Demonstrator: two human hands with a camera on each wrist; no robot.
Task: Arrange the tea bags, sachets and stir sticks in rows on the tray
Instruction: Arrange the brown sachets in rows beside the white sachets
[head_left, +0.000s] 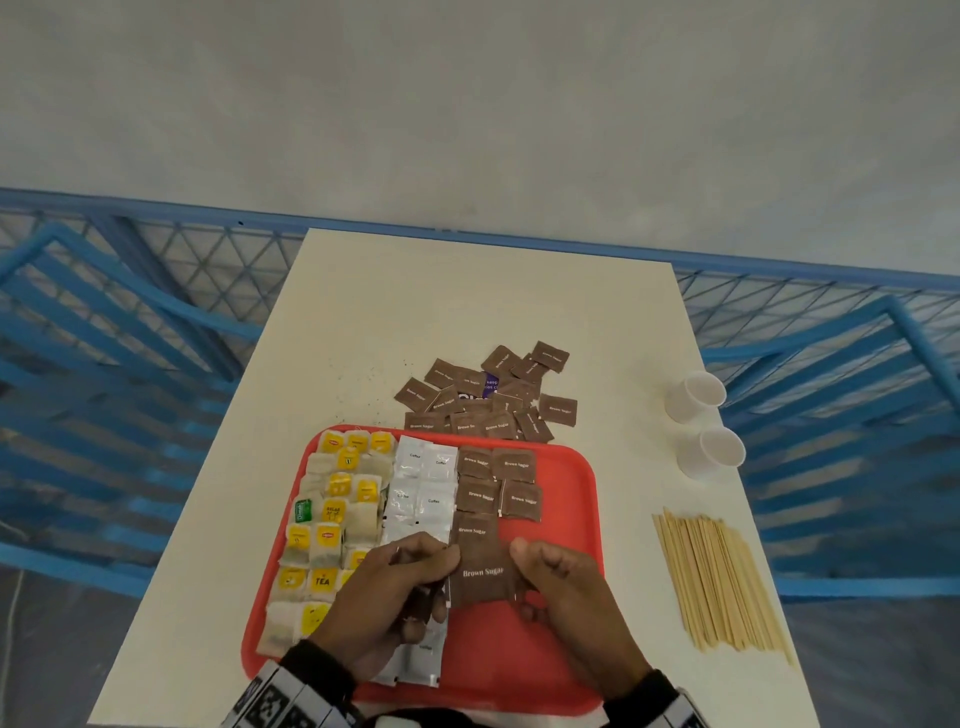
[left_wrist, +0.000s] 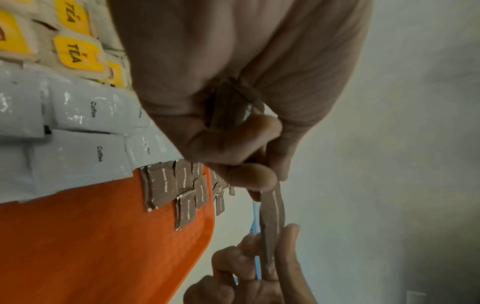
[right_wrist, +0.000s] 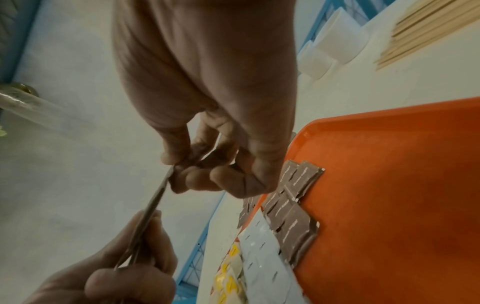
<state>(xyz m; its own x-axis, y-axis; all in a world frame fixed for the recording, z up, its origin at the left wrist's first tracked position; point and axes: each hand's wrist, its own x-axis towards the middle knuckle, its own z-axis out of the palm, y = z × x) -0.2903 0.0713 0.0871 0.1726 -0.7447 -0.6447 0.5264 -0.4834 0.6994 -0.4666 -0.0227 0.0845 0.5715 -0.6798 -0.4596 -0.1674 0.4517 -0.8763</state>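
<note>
A red tray (head_left: 571, 478) lies near the table's front edge. On its left side are rows of tea bags (head_left: 332, 519) with yellow tags, then white coffee sachets (head_left: 423, 493), then several brown sugar sachets (head_left: 498, 483). Above the tray both hands hold one brown sugar sachet (head_left: 483, 571): my left hand (head_left: 395, 587) pinches its left edge and grips more brown sachets in the palm, and my right hand (head_left: 550, 577) pinches its right edge. The wrist views show this sachet (left_wrist: 271, 222) (right_wrist: 153, 205) edge-on between the fingers. Wooden stir sticks (head_left: 719, 582) lie right of the tray.
A loose heap of brown sugar sachets (head_left: 488, 395) lies on the table behind the tray. Two white paper cups (head_left: 696, 397) (head_left: 714, 452) stand at the right edge, above the stir sticks. Blue chairs and a blue mesh fence surround the white table (head_left: 467, 291).
</note>
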